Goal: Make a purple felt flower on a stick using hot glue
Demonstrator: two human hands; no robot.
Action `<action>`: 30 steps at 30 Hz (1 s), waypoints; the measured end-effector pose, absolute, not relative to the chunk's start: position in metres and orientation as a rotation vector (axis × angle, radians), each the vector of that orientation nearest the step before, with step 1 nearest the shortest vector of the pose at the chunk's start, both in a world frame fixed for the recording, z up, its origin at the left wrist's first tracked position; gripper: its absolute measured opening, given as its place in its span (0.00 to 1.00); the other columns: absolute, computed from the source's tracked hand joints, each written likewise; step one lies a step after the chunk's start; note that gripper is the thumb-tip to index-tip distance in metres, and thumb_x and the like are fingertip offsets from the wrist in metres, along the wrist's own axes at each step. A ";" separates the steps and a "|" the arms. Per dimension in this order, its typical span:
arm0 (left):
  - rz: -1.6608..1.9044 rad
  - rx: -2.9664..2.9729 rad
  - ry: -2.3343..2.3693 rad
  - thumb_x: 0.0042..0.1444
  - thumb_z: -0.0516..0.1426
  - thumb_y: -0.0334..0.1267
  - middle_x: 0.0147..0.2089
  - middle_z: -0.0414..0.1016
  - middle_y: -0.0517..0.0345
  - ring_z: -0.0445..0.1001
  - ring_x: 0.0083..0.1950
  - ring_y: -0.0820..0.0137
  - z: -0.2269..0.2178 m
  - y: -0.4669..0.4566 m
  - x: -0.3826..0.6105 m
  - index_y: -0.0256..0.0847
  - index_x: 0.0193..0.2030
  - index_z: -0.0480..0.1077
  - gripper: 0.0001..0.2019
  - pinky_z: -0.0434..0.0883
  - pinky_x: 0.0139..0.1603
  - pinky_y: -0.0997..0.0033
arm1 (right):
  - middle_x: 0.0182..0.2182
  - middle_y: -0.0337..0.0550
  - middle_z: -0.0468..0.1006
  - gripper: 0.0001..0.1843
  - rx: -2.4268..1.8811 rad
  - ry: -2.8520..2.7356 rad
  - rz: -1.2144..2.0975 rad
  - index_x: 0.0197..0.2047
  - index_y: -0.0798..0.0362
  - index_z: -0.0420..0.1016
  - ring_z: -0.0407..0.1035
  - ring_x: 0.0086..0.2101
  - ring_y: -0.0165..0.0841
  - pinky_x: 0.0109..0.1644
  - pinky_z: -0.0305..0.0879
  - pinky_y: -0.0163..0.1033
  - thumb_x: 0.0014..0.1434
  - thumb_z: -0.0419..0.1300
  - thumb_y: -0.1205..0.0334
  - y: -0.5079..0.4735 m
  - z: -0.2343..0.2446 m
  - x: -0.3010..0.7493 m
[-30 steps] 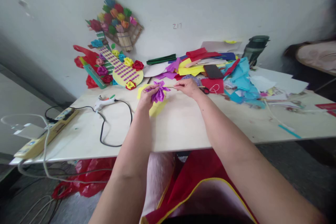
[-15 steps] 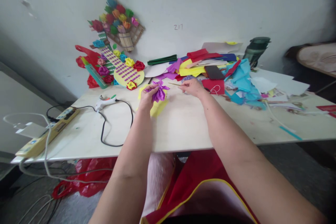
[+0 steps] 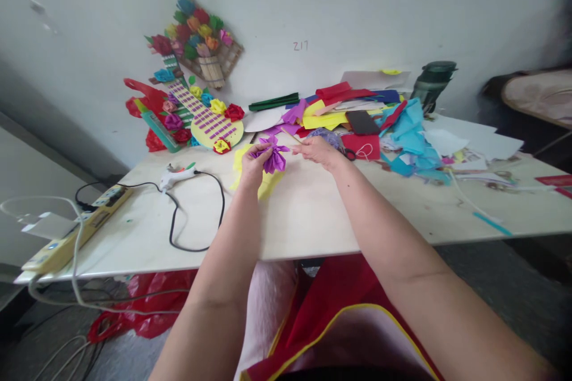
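Observation:
My left hand [image 3: 252, 164] is closed on a purple paper flower [image 3: 273, 155], with its petals spread out to the right of my fingers. To the right of it, my right hand [image 3: 318, 152] grips a thin wooden stick [image 3: 291, 136] whose tip points up and left. The fingertips of that hand are close to the petals but look apart from them. Beneath the flower lies a piece of yellow crepe paper [image 3: 269, 186] on the white table [image 3: 308, 214].
A white glue gun [image 3: 176, 176] with a black cord lies left, near a yellow power strip [image 3: 75, 229]. Behind are a paper-flower guitar [image 3: 217, 125], coloured paper [image 3: 330, 119], a dark phone [image 3: 362, 122] and scissors [image 3: 350, 154]. A green bottle [image 3: 433, 84] stands back right.
My right hand has come left, nearer the flower, and the stick has swung from nearly level to tilted upward. My left hand still holds the flower in about the same place.

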State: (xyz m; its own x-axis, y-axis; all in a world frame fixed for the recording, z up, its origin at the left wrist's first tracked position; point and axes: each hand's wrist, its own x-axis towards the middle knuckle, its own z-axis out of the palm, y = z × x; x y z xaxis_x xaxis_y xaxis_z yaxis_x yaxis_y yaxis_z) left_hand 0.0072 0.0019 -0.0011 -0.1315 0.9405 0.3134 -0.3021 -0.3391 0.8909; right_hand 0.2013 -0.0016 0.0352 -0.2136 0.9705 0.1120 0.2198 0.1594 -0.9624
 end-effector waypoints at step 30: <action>1.525 1.126 1.000 0.39 0.65 0.48 0.23 0.68 0.64 0.65 0.22 0.75 0.001 -0.001 0.013 0.39 0.48 0.71 0.28 0.59 0.23 0.75 | 0.19 0.35 0.63 0.09 -1.255 -1.780 0.576 0.22 0.54 0.68 0.57 0.26 0.28 0.32 0.52 0.35 0.49 0.58 0.59 0.011 0.025 0.191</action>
State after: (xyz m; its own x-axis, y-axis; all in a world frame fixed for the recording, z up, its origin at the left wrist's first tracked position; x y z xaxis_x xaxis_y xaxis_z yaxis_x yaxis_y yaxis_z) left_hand 0.0133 -0.0007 0.0009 -0.1160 0.9760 0.1842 -0.2203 -0.2061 0.9534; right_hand 0.1912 0.0105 0.0250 -0.1244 0.9161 0.3812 0.5194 0.3875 -0.7617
